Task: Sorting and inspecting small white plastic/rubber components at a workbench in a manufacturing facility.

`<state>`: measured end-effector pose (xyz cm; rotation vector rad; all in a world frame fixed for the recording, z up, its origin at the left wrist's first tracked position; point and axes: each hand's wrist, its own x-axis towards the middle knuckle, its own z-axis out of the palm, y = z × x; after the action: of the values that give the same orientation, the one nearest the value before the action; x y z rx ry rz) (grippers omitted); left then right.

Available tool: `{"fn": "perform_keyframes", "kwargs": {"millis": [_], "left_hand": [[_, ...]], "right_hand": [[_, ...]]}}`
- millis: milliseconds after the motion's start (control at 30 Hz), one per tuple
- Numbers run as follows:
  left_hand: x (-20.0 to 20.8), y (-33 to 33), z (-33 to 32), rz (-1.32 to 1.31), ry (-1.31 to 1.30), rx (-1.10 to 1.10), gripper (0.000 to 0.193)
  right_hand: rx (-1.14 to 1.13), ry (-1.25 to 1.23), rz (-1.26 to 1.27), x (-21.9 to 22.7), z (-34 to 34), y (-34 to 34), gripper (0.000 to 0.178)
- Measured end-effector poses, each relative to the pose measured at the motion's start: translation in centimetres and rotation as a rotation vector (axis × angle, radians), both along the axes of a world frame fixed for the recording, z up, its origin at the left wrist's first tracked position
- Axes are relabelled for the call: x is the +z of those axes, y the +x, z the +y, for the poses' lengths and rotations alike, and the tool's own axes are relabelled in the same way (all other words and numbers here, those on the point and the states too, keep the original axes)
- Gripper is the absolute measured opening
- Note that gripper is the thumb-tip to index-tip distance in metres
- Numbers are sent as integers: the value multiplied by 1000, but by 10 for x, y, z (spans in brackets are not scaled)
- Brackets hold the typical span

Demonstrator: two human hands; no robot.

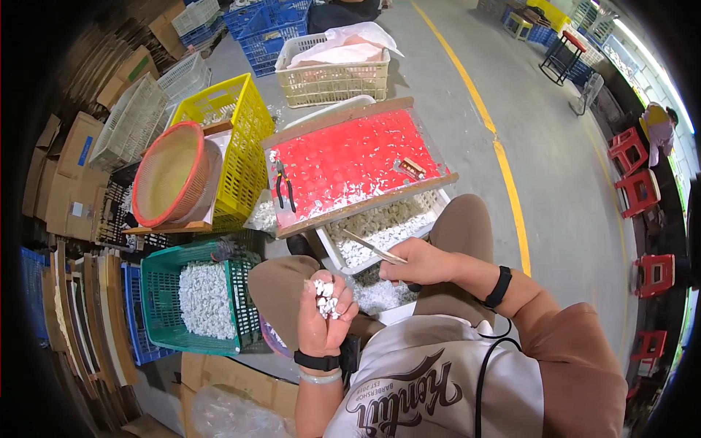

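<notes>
Left hand (325, 310) raised near chest, palm up, fingers curled round cluster of small white lumpy pieces (326, 297). Right hand (418, 261) closed on thin metal tweezers (372, 247), tips pointing far-left over white plastic crate (380, 232) w/ more white bits. Red dimpled tray in wooden frame (350, 162) just beyond crate, black pliers (285, 188) on its left edge. Green mesh basket (201, 299) of white pieces at left, near knee.

bright, even daylight from windows (642, 55) at upper right; soft shadows, sharp centre, heavy fisheye bending, black corners
</notes>
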<state>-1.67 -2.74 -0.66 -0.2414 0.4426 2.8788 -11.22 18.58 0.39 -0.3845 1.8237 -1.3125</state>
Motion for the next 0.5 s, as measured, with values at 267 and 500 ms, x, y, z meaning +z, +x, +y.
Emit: {"fn": "perform_keyframes", "kwargs": {"millis": [267,500], "left_hand": [[3,0,-1,-3,-201,-43,52],[1,-1,-4,-68,-162,-54,55]], "right_hand": [[-110,-188,-69,-8,-2,5,19],[-252,-336,-207,3,-9,3,16]]}}
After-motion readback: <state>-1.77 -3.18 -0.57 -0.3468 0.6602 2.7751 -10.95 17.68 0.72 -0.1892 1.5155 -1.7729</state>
